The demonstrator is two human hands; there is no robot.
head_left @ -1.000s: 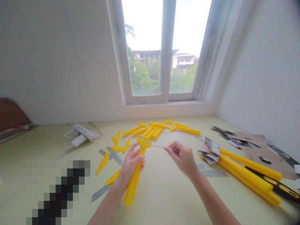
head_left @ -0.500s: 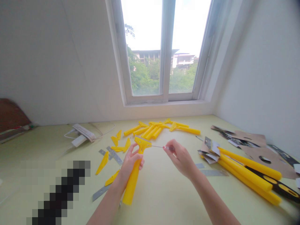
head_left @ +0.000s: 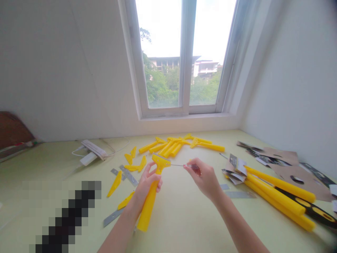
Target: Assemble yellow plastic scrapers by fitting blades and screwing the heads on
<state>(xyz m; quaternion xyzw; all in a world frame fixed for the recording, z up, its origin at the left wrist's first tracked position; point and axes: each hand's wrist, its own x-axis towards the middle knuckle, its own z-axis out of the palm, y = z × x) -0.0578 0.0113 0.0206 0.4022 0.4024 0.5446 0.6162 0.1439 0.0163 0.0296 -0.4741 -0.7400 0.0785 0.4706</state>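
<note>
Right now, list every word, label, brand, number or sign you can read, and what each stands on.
No text can be read.
Folded card by the yellow handles: dark printing, too small and blurred to read.
Flat card pieces beyond: patches of dark print, also unreadable.
Yellow tool in the left hand: no lettering I can make out.

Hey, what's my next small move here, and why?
Probably a slight twist of the slim reddish-handled metal screwdriver: your right hand pinches it, its tip appears to meet the head of the yellow plastic scraper, and your left hand holds the scraper. The exact seating is too small to tell.
</note>
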